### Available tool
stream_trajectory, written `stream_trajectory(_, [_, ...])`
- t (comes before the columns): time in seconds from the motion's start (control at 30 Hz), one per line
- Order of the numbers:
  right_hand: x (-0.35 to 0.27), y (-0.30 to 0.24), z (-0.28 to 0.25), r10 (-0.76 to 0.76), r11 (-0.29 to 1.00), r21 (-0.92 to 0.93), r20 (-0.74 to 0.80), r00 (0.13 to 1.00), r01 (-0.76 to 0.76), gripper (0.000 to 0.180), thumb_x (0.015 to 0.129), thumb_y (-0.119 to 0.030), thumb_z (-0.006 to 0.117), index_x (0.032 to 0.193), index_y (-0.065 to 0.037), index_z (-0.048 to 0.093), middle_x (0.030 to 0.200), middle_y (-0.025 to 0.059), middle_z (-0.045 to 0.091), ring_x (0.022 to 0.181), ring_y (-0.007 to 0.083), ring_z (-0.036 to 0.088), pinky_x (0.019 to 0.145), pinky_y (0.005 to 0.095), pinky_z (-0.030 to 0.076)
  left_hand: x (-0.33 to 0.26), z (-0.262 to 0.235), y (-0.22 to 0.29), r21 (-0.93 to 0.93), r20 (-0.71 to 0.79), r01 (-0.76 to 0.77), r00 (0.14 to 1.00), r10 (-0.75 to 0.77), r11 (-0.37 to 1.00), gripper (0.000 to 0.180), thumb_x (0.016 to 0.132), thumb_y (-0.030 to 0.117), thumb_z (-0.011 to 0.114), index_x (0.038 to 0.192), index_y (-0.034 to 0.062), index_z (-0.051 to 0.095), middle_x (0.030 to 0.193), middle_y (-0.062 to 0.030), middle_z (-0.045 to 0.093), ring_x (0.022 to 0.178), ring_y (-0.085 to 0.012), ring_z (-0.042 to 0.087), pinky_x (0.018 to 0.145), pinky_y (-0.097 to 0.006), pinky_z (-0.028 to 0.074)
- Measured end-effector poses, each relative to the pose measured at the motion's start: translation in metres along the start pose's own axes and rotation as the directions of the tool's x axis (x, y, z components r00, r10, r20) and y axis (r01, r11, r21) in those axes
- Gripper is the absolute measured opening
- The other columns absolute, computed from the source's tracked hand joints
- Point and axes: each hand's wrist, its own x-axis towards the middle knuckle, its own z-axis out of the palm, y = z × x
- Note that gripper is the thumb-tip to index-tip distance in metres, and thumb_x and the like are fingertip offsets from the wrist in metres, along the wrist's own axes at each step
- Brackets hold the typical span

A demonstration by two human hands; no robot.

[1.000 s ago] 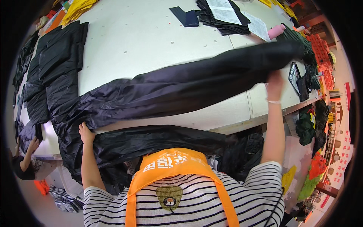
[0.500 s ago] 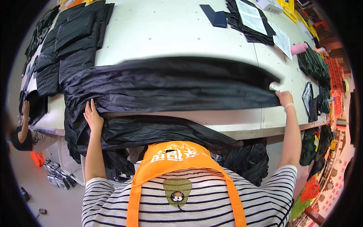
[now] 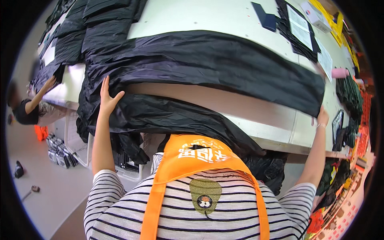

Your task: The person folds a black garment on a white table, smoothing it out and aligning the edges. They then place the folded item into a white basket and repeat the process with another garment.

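A pair of thin black trousers (image 3: 208,60) is spread across the white table, creased all over. One leg stretches to the right in a curve. The other leg (image 3: 176,116) lies nearer me, along the table's front edge and partly over it. My left hand (image 3: 108,98) rests on the bunched cloth where the legs join, its fingers spread and thumb out. At the far end of the outstretched leg, my right hand (image 3: 323,116) is closed on the corner of the hem.
Folded black garments (image 3: 106,30) are piled at the back left. Paper sheets (image 3: 299,24) lie on dark cloth at the back right, near a navy piece (image 3: 265,18) and a pink roll (image 3: 340,73). A co-worker (image 3: 34,108) handles black cloth at the left. White crates (image 3: 76,140) stand below.
The outstretched leg has straightened and its hem end has settled flatter, with my right hand now lower at its corner. My left thumb has spread away from the fingers. The whole view has shifted.
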Motion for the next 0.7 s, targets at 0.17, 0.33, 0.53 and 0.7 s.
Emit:
stream_trajectory(0.17, [-0.16,-0.084,0.039,0.166,0.848,0.474,0.188,0.968,-0.237,0.049,0.093,-0.039,0.046,0.11,0.006,0.05,0.107,0.0204,0.053,0.1,0.0289,0.048,0.088,0.0352,0.038,-0.101,-0.056,-0.12,0.328,-0.628,0.562,0.73,-0.269,0.76,0.073,0.076,0.041,0.069,0.128,-0.0039,0.045,0.129,-0.0266,0.046,0.121,-0.0371,0.043,0.102,-0.041,0.033])
stream_trajectory(0.33, [-0.338,-0.156,-0.012,0.066,0.874,0.429,0.361,0.93,-0.228,0.016,0.079,-0.012,0.061,0.082,0.003,0.06,0.074,0.0152,0.06,0.067,0.0244,0.054,0.066,0.0346,0.045,-0.172,-0.042,-0.139,-0.847,0.069,0.53,0.052,-0.996,-0.031,0.095,0.073,0.067,0.057,0.138,0.0035,0.031,0.14,-0.0192,0.036,0.129,-0.0307,0.035,0.106,-0.045,0.025])
stream_trajectory(0.53, [-0.396,-0.217,0.0,-0.132,0.805,0.57,0.442,0.887,-0.164,0.063,0.069,-0.015,0.075,0.12,0.009,0.047,0.129,0.027,0.043,0.121,0.0384,0.041,0.099,0.0396,0.034,-0.152,-0.012,-0.104,-0.938,0.334,0.233,0.414,-0.847,-0.256,0.073,0.085,0.056,0.048,0.137,0.0069,0.034,0.141,-0.013,0.038,0.13,-0.031,0.035,0.107,-0.049,0.023])
stream_trajectory(0.7, [-0.374,-0.188,-0.011,-0.287,0.799,0.598,0.472,0.834,-0.063,0.033,0.086,-0.016,0.059,0.113,0.004,0.056,0.105,0.0206,0.063,0.094,0.0309,0.061,0.086,0.034,0.044,-0.162,-0.022,-0.157,-0.917,0.329,0.329,0.296,-0.897,-0.228,0.055,0.092,0.041,0.044,0.133,0.0036,0.039,0.137,-0.0132,0.043,0.125,-0.0321,0.041,0.107,-0.048,0.028])
